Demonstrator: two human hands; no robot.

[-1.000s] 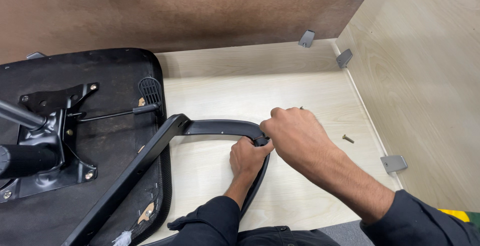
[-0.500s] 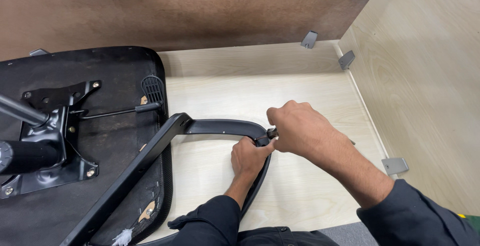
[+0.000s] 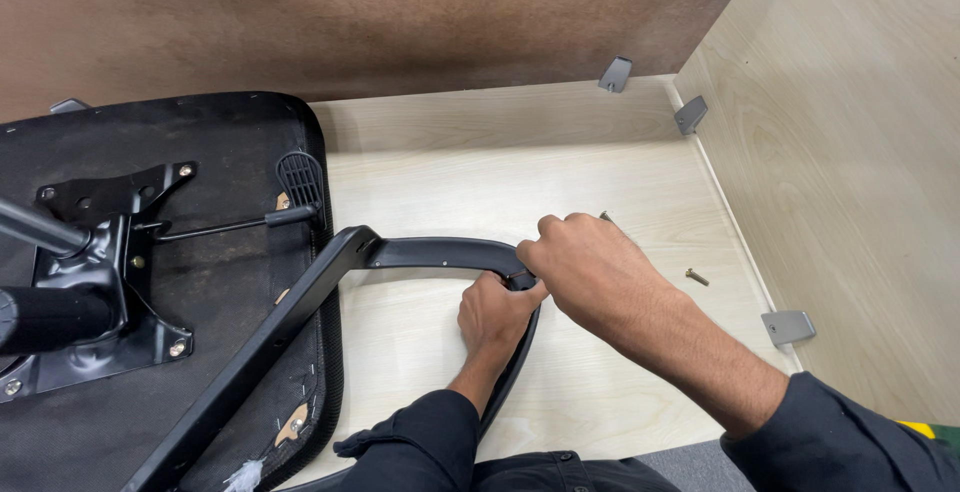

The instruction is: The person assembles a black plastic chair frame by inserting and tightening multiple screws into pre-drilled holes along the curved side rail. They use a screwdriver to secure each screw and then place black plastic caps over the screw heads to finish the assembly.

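My left hand (image 3: 497, 314) is curled shut around the bend of the black armrest (image 3: 430, 252), the fingers wrapped under it and hidden; my right hand (image 3: 585, 262) closes over the same bend from above, its fingertips tucked out of sight, so I cannot tell whether it pinches anything small; the armrest's lower end is cut off by my sleeves; its long bar runs down-left across the upturned chair seat (image 3: 230, 142), whose metal mechanism (image 3: 95, 292) is cropped at the left edge; a loose screw (image 3: 697, 277) lies on the pale wooden board (image 3: 470, 152), well apart; grey brackets (image 3: 615, 74) sit farthest off.
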